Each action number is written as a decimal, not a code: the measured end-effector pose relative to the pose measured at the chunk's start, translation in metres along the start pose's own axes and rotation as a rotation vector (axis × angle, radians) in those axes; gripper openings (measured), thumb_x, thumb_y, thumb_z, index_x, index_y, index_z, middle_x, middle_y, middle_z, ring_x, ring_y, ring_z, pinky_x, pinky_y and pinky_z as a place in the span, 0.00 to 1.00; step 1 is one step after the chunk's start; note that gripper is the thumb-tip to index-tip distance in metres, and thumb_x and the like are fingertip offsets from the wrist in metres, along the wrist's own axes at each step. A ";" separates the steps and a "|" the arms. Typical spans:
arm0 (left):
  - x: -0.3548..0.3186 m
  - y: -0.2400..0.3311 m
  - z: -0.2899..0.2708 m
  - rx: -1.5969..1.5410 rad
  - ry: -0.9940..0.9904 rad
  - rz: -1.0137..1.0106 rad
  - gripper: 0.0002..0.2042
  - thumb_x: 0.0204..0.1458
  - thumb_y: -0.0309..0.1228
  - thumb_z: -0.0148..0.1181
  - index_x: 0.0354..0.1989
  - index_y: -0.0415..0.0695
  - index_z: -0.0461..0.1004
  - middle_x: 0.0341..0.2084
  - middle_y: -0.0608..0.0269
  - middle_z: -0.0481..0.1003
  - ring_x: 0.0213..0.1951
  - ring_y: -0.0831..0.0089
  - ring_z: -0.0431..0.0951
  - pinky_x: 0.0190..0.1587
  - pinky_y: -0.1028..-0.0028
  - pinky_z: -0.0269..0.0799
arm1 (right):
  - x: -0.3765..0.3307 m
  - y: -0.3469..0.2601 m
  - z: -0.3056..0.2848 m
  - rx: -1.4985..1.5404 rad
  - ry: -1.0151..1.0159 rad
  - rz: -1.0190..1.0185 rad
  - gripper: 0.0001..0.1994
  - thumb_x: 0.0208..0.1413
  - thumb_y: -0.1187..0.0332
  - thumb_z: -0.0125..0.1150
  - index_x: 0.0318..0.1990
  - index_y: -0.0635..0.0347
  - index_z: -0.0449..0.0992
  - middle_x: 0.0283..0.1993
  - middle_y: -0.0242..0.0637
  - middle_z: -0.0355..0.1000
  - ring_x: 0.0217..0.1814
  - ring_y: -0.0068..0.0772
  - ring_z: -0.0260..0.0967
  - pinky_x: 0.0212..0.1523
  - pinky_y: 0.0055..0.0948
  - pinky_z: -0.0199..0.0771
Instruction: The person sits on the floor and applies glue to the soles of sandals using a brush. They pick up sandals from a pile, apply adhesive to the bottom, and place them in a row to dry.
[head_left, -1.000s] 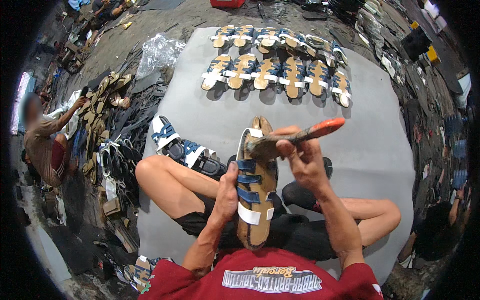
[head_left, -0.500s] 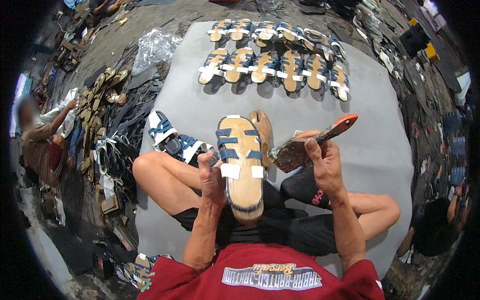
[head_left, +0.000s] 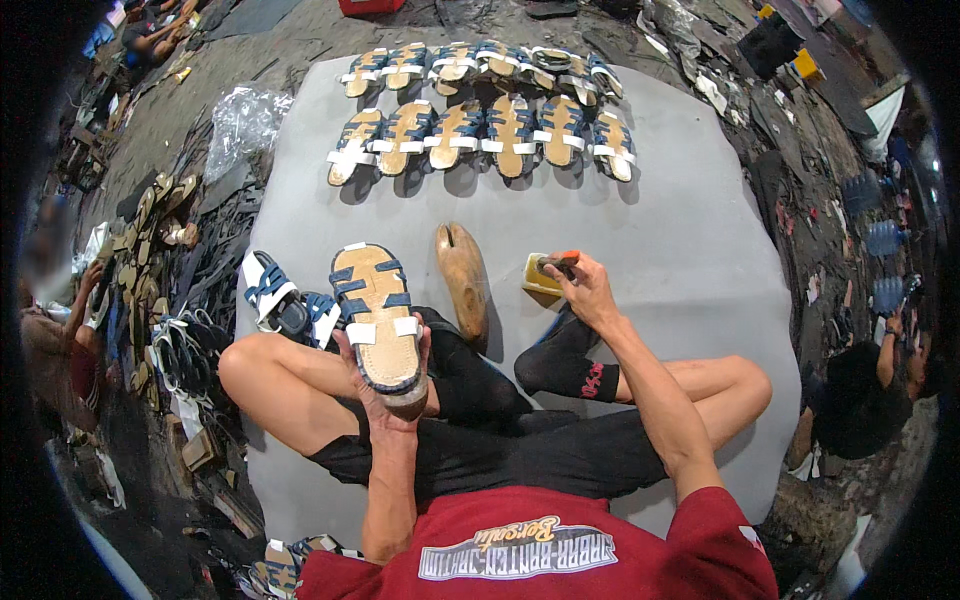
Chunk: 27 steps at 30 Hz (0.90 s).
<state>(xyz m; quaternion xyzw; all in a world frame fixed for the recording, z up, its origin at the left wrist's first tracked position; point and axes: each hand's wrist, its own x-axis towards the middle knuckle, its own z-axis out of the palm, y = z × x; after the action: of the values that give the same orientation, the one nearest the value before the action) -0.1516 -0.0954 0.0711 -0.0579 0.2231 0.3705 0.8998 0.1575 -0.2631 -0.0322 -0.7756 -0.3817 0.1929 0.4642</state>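
One brush (head_left: pixel 556 264), clamped in the fingers of the right hand (head_left: pixel 592 293), has moved to one yellow container (head_left: pixel 543 287), and one sandal (head_left: pixel 377 290), gripped near its heel end by the left hand (head_left: pixel 375 403), has swung left above the left leg (head_left: pixel 290 365). One bare wooden last (head_left: pixel 462 285) lies between the hands; two blue-and-white sandals (head_left: pixel 268 288) sit near the left knee; six strapped sandals (head_left: pixel 510 145) form the grey mat's (head_left: pixel 680 220) nearer row.
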 end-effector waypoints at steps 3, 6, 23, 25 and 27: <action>0.000 0.008 -0.009 0.018 -0.025 -0.012 0.35 0.63 0.56 0.61 0.68 0.39 0.67 0.52 0.39 0.79 0.50 0.43 0.83 0.55 0.46 0.83 | -0.001 0.001 0.002 -0.156 -0.015 -0.103 0.11 0.66 0.68 0.70 0.48 0.67 0.83 0.44 0.39 0.82 0.41 0.27 0.76 0.42 0.31 0.76; 0.002 0.011 -0.015 0.116 -0.051 -0.014 0.35 0.63 0.55 0.62 0.67 0.39 0.67 0.51 0.42 0.80 0.48 0.46 0.84 0.50 0.50 0.86 | 0.001 -0.005 -0.005 0.027 0.126 -0.053 0.12 0.67 0.64 0.69 0.46 0.67 0.84 0.41 0.43 0.82 0.38 0.28 0.75 0.40 0.32 0.75; -0.009 -0.035 0.055 0.509 -0.041 -0.140 0.37 0.60 0.57 0.63 0.68 0.39 0.65 0.54 0.51 0.79 0.50 0.60 0.83 0.54 0.60 0.84 | -0.009 -0.227 -0.025 0.427 -0.219 -0.153 0.16 0.69 0.58 0.65 0.51 0.61 0.81 0.43 0.35 0.82 0.41 0.29 0.77 0.42 0.29 0.76; -0.010 -0.032 0.045 0.488 -0.079 -0.263 0.38 0.60 0.57 0.61 0.69 0.39 0.65 0.55 0.52 0.78 0.52 0.61 0.82 0.56 0.60 0.82 | -0.012 -0.244 -0.018 0.250 -0.198 -0.400 0.14 0.68 0.60 0.67 0.52 0.60 0.81 0.43 0.35 0.82 0.41 0.32 0.76 0.42 0.32 0.76; -0.012 -0.028 0.038 0.478 -0.096 -0.279 0.39 0.60 0.58 0.61 0.69 0.39 0.64 0.55 0.52 0.78 0.52 0.61 0.82 0.56 0.60 0.82 | -0.017 -0.253 -0.016 0.194 -0.186 -0.499 0.13 0.67 0.62 0.68 0.52 0.59 0.81 0.43 0.35 0.82 0.40 0.34 0.74 0.41 0.34 0.75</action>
<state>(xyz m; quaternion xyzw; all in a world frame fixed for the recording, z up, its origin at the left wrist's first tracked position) -0.1257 -0.1130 0.1088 0.1432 0.2513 0.1821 0.9398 0.0526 -0.2150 0.1947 -0.5884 -0.5817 0.1787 0.5324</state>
